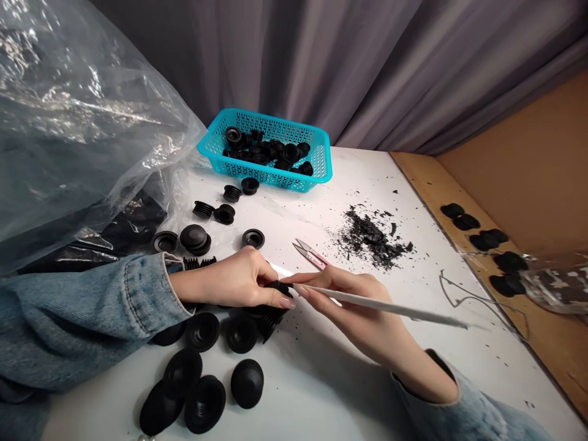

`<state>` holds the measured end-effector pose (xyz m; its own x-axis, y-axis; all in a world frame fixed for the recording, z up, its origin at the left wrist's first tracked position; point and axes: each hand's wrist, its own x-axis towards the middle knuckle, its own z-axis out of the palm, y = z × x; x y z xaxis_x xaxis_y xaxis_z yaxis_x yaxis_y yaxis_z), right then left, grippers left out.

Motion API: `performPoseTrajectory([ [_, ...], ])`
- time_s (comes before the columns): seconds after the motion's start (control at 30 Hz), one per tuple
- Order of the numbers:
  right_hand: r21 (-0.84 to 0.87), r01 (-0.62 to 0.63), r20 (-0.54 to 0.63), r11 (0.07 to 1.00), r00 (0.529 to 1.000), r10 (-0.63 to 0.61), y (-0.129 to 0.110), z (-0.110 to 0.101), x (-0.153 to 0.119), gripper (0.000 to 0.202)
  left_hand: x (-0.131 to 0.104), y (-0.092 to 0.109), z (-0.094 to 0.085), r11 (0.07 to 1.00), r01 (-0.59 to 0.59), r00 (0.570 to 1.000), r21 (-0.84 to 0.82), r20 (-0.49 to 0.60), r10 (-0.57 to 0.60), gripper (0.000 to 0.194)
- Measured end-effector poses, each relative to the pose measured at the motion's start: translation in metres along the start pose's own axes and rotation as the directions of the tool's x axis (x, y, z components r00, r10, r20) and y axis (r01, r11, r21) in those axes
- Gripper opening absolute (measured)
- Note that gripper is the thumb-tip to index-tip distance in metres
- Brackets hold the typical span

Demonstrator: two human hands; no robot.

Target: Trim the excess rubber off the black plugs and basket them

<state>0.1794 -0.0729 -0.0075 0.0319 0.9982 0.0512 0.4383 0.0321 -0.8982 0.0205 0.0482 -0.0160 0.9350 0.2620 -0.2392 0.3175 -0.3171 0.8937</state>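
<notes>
My left hand [243,278] is closed on a black ribbed plug [279,286], pinching it between thumb and fingers; part of it is hidden. In a pen-like grip, my right hand [351,300] holds a long thin grey tool [404,311], its dark front end against or very near the plug. The tool's exact kind cannot be made out. Beneath my left hand lie more black plugs, some covered by the hand and sleeve. Several round plugs [205,404] sit nearer to me. Thread snips [312,253] with pink handles lie just beyond my right fingers.
A turquoise basket [326,165] of black plugs stands at the back. Black shavings [374,239] are heaped on the white table [316,392]. A large clear plastic bag [92,122] fills the left. Paired black pieces [509,262], glasses [482,300] and a clear packet [558,285] are at right.
</notes>
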Motion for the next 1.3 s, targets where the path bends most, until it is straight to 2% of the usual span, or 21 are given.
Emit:
performPoseTrajectory([
  [0.13,-0.133,0.199,-0.078,0.971,0.975,-0.21,0.007,0.011,-0.005,0.011,0.0,-0.001,0.0,1.0,0.014,1.0,0.013,-0.01,-0.014,0.035],
  [0.23,-0.22,0.233,-0.147,0.947,0.952,-0.269,0.012,0.015,-0.004,0.01,-0.001,-0.002,0.001,0.997,-0.046,0.999,0.054,-0.021,0.047,0.035],
  [0.33,-0.12,0.121,-0.175,0.985,0.974,-0.141,0.009,0.009,0.0,0.01,-0.002,-0.001,0.001,0.98,-0.148,0.983,0.13,-0.092,0.161,0.036],
  [0.43,0.164,-0.108,-0.172,0.981,0.976,0.136,0.003,-0.004,0.004,0.016,-0.002,0.002,0.001,0.934,-0.267,0.931,0.239,-0.186,0.314,0.034],
  [0.53,0.441,-0.267,-0.058,0.857,0.944,0.324,0.001,-0.014,0.005,0.024,-0.003,0.004,0.001,0.865,-0.362,0.859,0.348,-0.236,0.454,0.029],
  [0.63,0.613,-0.34,0.065,0.713,0.921,0.383,0.005,-0.016,0.005,0.025,-0.003,0.004,0.001,0.808,-0.411,0.8,0.423,-0.258,0.542,0.025],
  [0.7,0.677,-0.384,0.141,0.628,0.905,0.402,0.007,-0.016,0.006,0.023,-0.003,0.003,0.001,0.784,-0.427,0.784,0.45,-0.248,0.569,0.023],
  [0.8,0.749,-0.409,0.221,0.522,0.896,0.385,0.007,-0.015,0.006,0.021,-0.003,0.002,0.0,0.777,-0.427,0.784,0.462,-0.238,0.572,0.023],
  [0.93,0.794,-0.415,0.255,0.444,0.89,0.377,0.004,-0.013,0.006,0.019,-0.003,0.001,-0.001,0.827,-0.396,0.814,0.399,-0.263,0.517,0.022],
  [1.1,0.862,-0.43,0.326,0.27,0.876,0.354,0.006,-0.01,0.006,0.018,-0.002,0.002,-0.005,0.909,-0.375,0.858,0.179,-0.303,0.414,0.02],
  [1.3,0.906,-0.378,0.316,0.192,0.904,0.289,0.007,-0.002,0.005,0.013,-0.003,0.0,-0.008,0.919,-0.392,0.886,-0.053,-0.29,0.361,0.017],
])
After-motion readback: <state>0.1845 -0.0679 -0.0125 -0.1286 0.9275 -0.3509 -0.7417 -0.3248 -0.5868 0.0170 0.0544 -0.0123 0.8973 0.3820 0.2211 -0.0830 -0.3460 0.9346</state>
